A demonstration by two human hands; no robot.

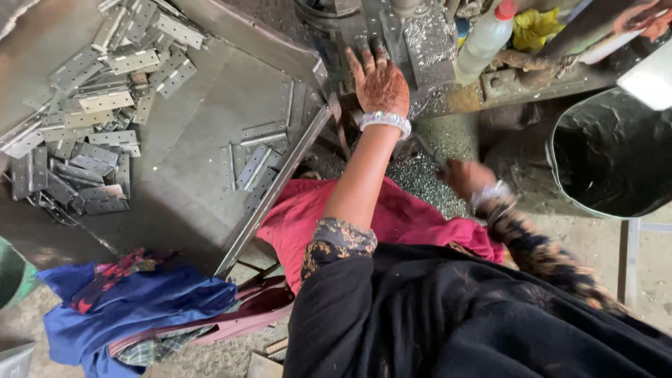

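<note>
Black cloth and a patterned sleeve fill the near edge of the view, with a red cloth (409,220) spread over the lap just beyond. The right hand (463,176) is lowered over a heap of grey metal shavings (418,178) lying between the lap and the machine; it is blurred, so whether its fingers are closed on anything cannot be told. Farther out, the left hand (379,82) is laid flat with fingers spread on the machine bed (428,42), open and gripping nothing, a pale bangle (385,120) at the wrist. The step in hand is judged to be clearing swarf from around the machine. It is best done with a light sweeping stroke rather than a pinch, since such chips are probably sharp, and the bracing hand is best kept away from any moving part. To the left, a sheet-metal tray (210,210) holds flat perforated hinge plates (91,119), some piled at its far end and a few lying near its right rim. A white bottle with a red cap (486,38) stands past the machine, and a dark metal bucket (609,157) sits at the right.
</note>
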